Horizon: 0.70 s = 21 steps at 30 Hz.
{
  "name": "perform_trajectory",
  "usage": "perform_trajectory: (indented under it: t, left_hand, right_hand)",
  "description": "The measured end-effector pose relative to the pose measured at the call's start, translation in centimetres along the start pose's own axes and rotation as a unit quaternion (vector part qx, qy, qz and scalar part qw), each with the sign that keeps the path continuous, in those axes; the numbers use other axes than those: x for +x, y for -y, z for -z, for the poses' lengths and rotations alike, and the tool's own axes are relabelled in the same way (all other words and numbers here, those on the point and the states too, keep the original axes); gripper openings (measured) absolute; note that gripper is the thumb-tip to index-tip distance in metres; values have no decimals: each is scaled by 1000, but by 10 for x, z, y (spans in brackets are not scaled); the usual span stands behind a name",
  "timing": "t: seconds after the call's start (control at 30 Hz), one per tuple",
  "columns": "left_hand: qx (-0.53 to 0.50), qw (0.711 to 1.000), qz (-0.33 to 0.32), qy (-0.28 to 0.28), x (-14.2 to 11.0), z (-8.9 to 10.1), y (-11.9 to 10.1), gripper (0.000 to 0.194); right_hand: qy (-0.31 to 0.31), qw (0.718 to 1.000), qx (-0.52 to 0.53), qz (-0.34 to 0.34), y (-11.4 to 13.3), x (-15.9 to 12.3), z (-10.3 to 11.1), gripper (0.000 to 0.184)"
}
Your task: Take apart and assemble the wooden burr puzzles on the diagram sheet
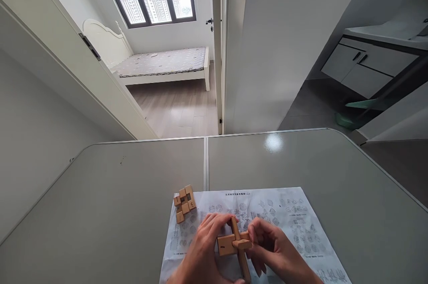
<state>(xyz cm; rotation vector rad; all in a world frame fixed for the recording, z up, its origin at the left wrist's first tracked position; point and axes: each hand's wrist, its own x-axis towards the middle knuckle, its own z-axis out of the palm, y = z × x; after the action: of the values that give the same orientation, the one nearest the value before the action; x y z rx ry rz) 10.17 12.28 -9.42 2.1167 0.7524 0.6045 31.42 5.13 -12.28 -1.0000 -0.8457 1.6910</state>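
Over the near part of a printed sheet [310,240], a person's two bare hands grip a cross-shaped wooden assembly [227,245]. The left hand [209,248] grasps it from the left, fingertips at its far end, thumb at its near end. The right hand [277,253] pinches its right side with the fingertips. A cluster of wooden blocks [185,207] sits at the sheet's far left corner, apart from both hands. Beneath the sheet is a grey table [100,203].
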Motion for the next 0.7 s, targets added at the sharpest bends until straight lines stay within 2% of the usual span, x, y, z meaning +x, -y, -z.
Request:
perform_trajectory:
  t: [0.33,0.7]
  left_hand:
    - [8,1000,-22,-19,1,-2,-1,95]
    - [24,999,-36,-30,-2,-4,-3,111]
  right_hand:
    - [16,1000,9,-23,1,2,1,51]
    - [81,996,6,-33,0,2,12,46]
